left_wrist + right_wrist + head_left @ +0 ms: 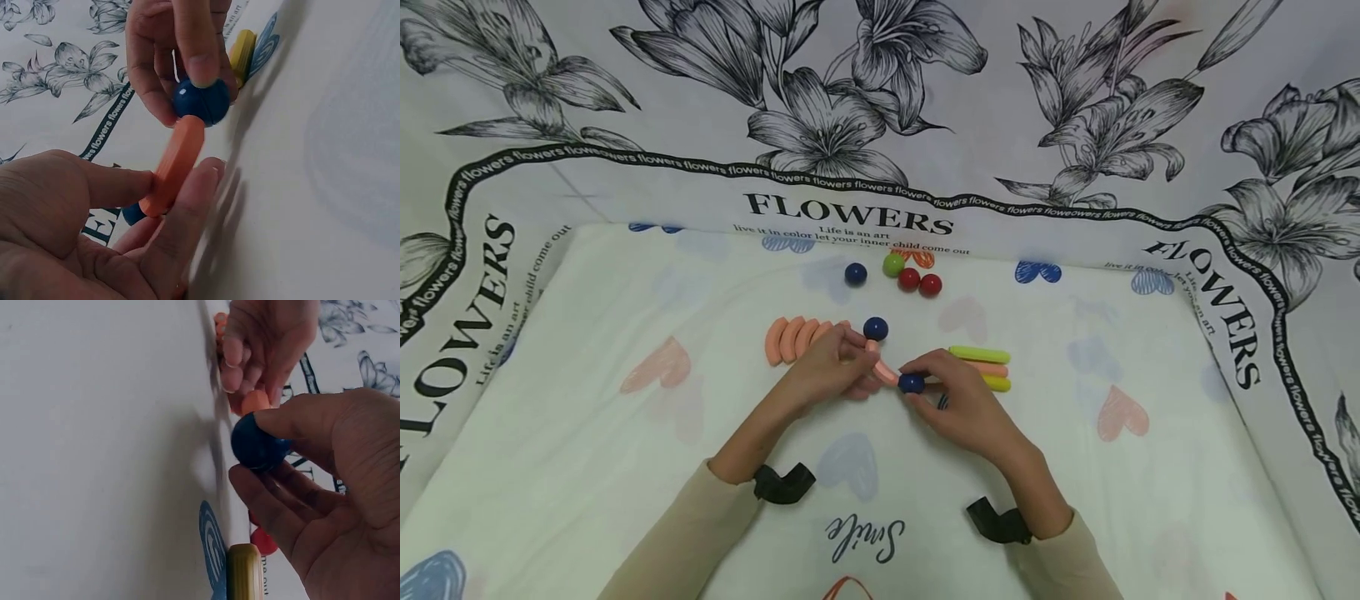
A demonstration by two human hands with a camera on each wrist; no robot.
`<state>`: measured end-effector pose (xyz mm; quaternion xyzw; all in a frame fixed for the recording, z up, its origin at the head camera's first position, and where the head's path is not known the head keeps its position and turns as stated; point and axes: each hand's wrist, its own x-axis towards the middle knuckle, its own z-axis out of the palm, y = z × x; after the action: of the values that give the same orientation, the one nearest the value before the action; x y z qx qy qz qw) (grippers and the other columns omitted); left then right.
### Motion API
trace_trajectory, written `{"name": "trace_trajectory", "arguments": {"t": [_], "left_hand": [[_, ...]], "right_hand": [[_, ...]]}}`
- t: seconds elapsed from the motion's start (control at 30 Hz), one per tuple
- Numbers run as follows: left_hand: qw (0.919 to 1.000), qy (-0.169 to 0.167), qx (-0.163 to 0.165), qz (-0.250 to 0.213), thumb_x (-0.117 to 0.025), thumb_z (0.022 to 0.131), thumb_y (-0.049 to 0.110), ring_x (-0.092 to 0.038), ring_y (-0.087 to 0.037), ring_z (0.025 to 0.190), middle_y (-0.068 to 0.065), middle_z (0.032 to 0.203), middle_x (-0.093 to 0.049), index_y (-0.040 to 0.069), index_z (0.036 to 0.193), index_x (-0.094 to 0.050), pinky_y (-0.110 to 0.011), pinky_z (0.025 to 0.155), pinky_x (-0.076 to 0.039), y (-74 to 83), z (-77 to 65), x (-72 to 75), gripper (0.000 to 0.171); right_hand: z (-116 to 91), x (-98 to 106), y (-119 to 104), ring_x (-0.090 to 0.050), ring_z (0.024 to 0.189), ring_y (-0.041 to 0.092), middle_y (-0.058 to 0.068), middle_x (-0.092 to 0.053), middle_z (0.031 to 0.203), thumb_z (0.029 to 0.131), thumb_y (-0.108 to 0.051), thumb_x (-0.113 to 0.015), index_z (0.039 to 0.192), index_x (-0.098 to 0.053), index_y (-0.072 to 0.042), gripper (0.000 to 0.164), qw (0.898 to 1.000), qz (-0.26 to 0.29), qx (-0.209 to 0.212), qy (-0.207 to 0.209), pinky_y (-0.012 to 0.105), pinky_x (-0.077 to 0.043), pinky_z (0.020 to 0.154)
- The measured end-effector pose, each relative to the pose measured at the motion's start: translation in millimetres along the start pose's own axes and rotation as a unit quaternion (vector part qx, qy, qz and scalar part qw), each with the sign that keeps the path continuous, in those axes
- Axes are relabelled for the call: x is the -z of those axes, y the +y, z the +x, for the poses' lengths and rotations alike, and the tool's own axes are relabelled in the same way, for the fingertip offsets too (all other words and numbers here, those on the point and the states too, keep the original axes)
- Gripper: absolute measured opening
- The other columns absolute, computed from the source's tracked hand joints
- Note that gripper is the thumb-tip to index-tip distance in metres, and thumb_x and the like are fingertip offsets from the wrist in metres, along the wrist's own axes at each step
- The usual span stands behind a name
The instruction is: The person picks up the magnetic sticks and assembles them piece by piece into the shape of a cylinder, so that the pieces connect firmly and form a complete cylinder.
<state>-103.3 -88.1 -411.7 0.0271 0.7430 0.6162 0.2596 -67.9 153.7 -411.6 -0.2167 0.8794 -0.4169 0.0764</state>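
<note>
My left hand [823,367] pinches a curved orange rod [175,165] between thumb and fingers. A dark blue ball [256,442] is held in my right hand [966,404], its thumb and fingers around the sides. That ball meets the near right end of the rod. At the rod's far end, by the left fingertips, sits another dark blue ball [876,328]; in the left wrist view it is mostly hidden behind the rod and fingers.
Several curved orange rods [786,340] lie in a row beyond the left hand. Past the right hand are straight rods: yellow-green [979,354], orange [992,368] and yellow [998,383]. Farther back sit a blue ball [855,274], a green ball [893,265] and two red balls [930,285].
</note>
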Motion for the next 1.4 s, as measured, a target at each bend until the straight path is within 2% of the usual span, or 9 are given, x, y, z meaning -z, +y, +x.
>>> {"name": "trace_trajectory", "arguments": {"t": [0.33,0.53,0.63,0.73,0.87,0.93,1.07,1.2,1.4], "left_hand": [[0.998,-0.006,0.015,0.061,-0.06,0.108,0.021,-0.078,-0.019,0.084,-0.015,0.115,-0.076,0.004,0.136,-0.05,-0.033,0.073,-0.065,7.7,-3.2,-2.5,0.034],[0.9956,-0.027,0.02,0.088,-0.059,0.11,0.029,-0.077,-0.02,0.095,-0.016,0.121,-0.074,0.005,0.149,-0.047,-0.033,0.08,-0.064,10.4,-5.1,1.2,0.048],[0.9945,-0.038,0.014,0.096,-0.057,0.11,0.03,-0.076,-0.022,0.1,-0.018,0.125,-0.073,0.002,0.152,-0.046,-0.034,0.083,-0.064,10.9,-7.0,3.2,0.052],[0.9939,-0.05,0.007,0.098,-0.056,0.111,0.03,-0.075,-0.022,0.103,-0.016,0.13,-0.071,0.003,0.148,-0.053,-0.034,0.085,-0.064,11.5,-7.9,5.3,0.046],[0.9939,-0.055,0.017,0.094,-0.056,0.111,0.028,-0.075,-0.02,0.102,-0.015,0.131,-0.072,0.004,0.149,-0.055,-0.033,0.087,-0.063,11.8,-8.3,9.8,0.045],[0.9939,-0.055,0.025,0.093,-0.056,0.11,0.028,-0.077,-0.02,0.102,-0.016,0.131,-0.072,0.002,0.153,-0.05,-0.032,0.088,-0.063,12.0,-9.3,12.2,0.05],[0.9937,-0.067,0.023,0.087,-0.055,0.111,0.03,-0.078,-0.021,0.105,-0.017,0.135,-0.071,0.0,0.147,-0.056,-0.033,0.088,-0.064,14.3,-13.0,18.2,0.047],[0.9919,-0.074,0.003,0.103,-0.055,0.111,0.032,-0.078,-0.023,0.105,-0.017,0.129,-0.073,0.001,0.138,-0.064,-0.035,0.087,-0.064,18.3,-17.3,28.8,0.042],[0.9914,-0.032,-0.009,0.127,-0.055,0.111,0.036,-0.074,-0.026,0.1,-0.019,0.12,-0.076,0.001,0.142,-0.061,-0.034,0.086,-0.063,26.2,-22.6,51.0,0.047]], "right_hand": [[2,-3,-3,-0.071,0.104,0.01,-0.002,-0.073,0.119,0.095,-0.013,-0.079,0.122,-0.074,-0.017,0.028,0.998,-0.054,-0.015,-0.011,0.031,-0.062,0.093],[2,-2,-6,-0.07,0.103,0.009,-0.002,-0.074,0.12,0.095,-0.011,-0.079,0.121,-0.075,-0.017,0.027,0.996,-0.09,-0.016,-0.001,0.035,-0.061,0.096],[3,-3,-7,-0.069,0.104,0.01,-0.003,-0.074,0.12,0.094,-0.014,-0.081,0.12,-0.075,-0.018,0.027,0.995,-0.096,-0.027,0.004,0.035,-0.06,0.097],[3,-5,-8,-0.069,0.104,0.01,-0.003,-0.074,0.119,0.094,-0.017,-0.082,0.119,-0.076,-0.019,0.027,0.994,-0.098,-0.037,0.013,0.035,-0.06,0.096],[3,-7,-9,-0.07,0.101,0.011,-0.002,-0.076,0.118,0.093,-0.018,-0.083,0.123,-0.076,-0.018,0.031,0.993,-0.103,-0.043,0.026,0.034,-0.061,0.092],[3,-7,-10,-0.071,0.099,0.011,0.0,-0.076,0.118,0.093,-0.018,-0.083,0.126,-0.075,-0.015,0.034,0.993,-0.105,-0.044,0.03,0.033,-0.062,0.09],[2,-7,-10,-0.071,0.099,0.011,0.001,-0.077,0.118,0.093,-0.018,-0.084,0.125,-0.076,-0.015,0.034,0.993,-0.103,-0.052,0.031,0.033,-0.062,0.09],[2,-7,-9,-0.07,0.102,0.012,0.0,-0.075,0.118,0.092,-0.017,-0.084,0.121,-0.078,-0.017,0.029,0.993,-0.1,-0.062,0.028,0.034,-0.061,0.092],[2,-7,-8,-0.069,0.101,0.012,0.0,-0.075,0.117,0.092,-0.017,-0.084,0.123,-0.077,-0.015,0.031,0.993,-0.104,-0.058,0.027,0.033,-0.061,0.091]]}}
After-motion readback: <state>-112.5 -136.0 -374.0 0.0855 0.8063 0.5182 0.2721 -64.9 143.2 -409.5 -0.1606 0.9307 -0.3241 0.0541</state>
